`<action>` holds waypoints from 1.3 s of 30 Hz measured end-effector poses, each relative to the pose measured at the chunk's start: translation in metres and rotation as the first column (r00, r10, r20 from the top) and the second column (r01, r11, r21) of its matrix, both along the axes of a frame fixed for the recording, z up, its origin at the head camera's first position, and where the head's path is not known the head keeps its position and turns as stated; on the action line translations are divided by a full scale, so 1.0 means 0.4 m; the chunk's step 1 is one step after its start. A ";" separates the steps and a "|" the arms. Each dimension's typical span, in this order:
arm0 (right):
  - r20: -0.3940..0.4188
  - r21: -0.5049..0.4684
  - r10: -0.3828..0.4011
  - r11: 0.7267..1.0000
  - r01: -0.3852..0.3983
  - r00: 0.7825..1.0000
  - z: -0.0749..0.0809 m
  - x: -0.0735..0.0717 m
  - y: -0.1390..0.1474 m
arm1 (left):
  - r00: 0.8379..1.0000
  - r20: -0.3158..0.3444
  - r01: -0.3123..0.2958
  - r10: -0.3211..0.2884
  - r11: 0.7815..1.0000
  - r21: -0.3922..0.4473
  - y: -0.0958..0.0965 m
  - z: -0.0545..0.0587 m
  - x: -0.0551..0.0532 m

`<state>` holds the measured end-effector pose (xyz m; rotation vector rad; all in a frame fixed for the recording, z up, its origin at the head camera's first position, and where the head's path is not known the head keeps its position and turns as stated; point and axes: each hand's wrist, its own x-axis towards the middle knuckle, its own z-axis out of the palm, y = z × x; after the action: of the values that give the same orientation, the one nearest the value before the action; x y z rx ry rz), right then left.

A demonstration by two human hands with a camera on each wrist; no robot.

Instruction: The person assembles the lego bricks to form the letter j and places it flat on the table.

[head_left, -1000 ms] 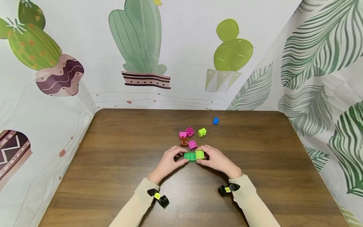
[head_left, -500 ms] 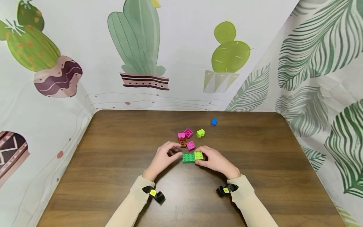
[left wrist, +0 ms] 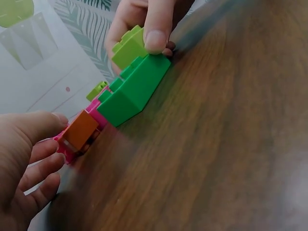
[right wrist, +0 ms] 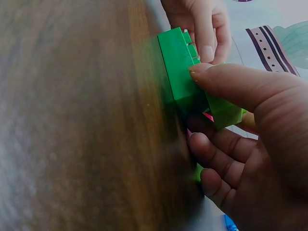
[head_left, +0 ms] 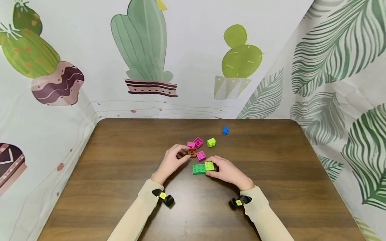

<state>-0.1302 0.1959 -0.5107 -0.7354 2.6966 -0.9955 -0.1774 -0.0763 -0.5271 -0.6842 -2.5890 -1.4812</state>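
Presently, your right hand (head_left: pixel 226 171) is holding the lime brick (head_left: pixel 209 166) between thumb and fingers; this brick sits on top of the green brick (head_left: pixel 198 169), at its right end, upon the table (head_left: pixel 120 187). Your left hand (head_left: pixel 172 160) has its thumb and fingers apart, at the left side of the brown brick (head_left: pixel 192 153); whether it touches this brick, you cannot tell from these views. The brown brick lies with its hollow side up. Just beside it, on the right, is the studs-up pink brick (head_left: pixel 201 155). Just behind are the left pink brick (head_left: pixel 191 144) and the hollow-up pink brick (head_left: pixel 198 142). To their right lies the second lime brick (head_left: pixel 211 142), and farther back, the blue brick (head_left: pixel 225 130).
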 end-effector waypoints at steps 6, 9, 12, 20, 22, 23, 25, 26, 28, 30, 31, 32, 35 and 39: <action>0.002 -0.004 0.003 1.000 -0.003 1.000 0.004 0.002 -0.001 | 1.000 0.011 0.005 -0.004 1.000 -0.019 0.006 -0.006 -0.015; 0.001 -0.003 0.003 1.000 -0.003 1.000 0.005 0.003 -0.002 | 1.000 0.022 0.011 -0.010 0.999 -0.041 0.010 -0.009 -0.022; 0.001 -0.007 0.005 1.000 -0.005 1.000 0.004 0.004 -0.003 | 0.999 0.028 0.022 -0.021 0.998 -0.061 0.013 -0.010 -0.025; -0.004 -0.008 0.006 1.000 -0.006 1.000 0.002 0.004 -0.002 | 0.999 -0.007 0.044 -0.045 0.992 -0.117 0.016 -0.010 -0.024; -0.002 -0.008 0.003 1.000 -0.003 1.000 0.002 0.003 -0.001 | 0.999 -0.008 0.049 -0.050 0.992 -0.117 0.016 -0.010 -0.023; 0.000 -0.009 0.002 1.000 -0.002 1.000 0.002 0.003 -0.001 | 0.999 -0.007 0.052 -0.053 0.992 -0.117 0.017 -0.009 -0.023; 0.002 -0.006 -0.003 1.000 0.003 1.000 0.002 0.002 -0.001 | 0.998 0.001 0.060 -0.060 0.991 -0.120 0.017 -0.007 -0.021; 0.001 -0.004 -0.005 1.000 0.005 1.000 0.002 0.002 -0.002 | 0.998 0.004 0.062 -0.062 0.990 -0.126 0.017 -0.007 -0.021; 0.001 -0.002 -0.008 1.000 0.008 1.000 0.002 0.002 -0.003 | 0.998 0.012 0.065 -0.064 0.988 -0.142 0.017 -0.006 -0.021; 0.001 -0.001 -0.009 1.000 0.009 1.000 0.001 0.001 -0.003 | 0.998 0.019 0.067 -0.065 0.985 -0.162 0.017 -0.006 -0.021; 0.001 -0.002 -0.010 1.000 0.010 1.000 0.001 0.001 -0.003 | 0.998 0.022 0.067 -0.064 0.983 -0.170 0.017 -0.006 -0.021; 0.001 -0.003 -0.009 1.000 0.009 1.000 0.000 0.001 -0.003 | 0.998 0.023 0.065 -0.062 0.982 -0.177 0.017 -0.007 -0.021; 0.005 -0.005 -0.011 1.000 0.011 1.000 0.000 0.001 -0.003 | 0.998 0.026 0.060 -0.056 0.981 -0.186 0.015 -0.010 -0.019; 0.011 -0.005 -0.013 1.000 0.013 1.000 0.001 0.002 -0.002 | 0.999 0.024 0.050 -0.046 0.983 -0.178 0.011 -0.011 -0.013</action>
<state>-0.1293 0.1950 -0.5101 -0.7118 2.6935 -1.0065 -0.1826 -0.0721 -0.5315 -0.7588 -2.7638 -1.2840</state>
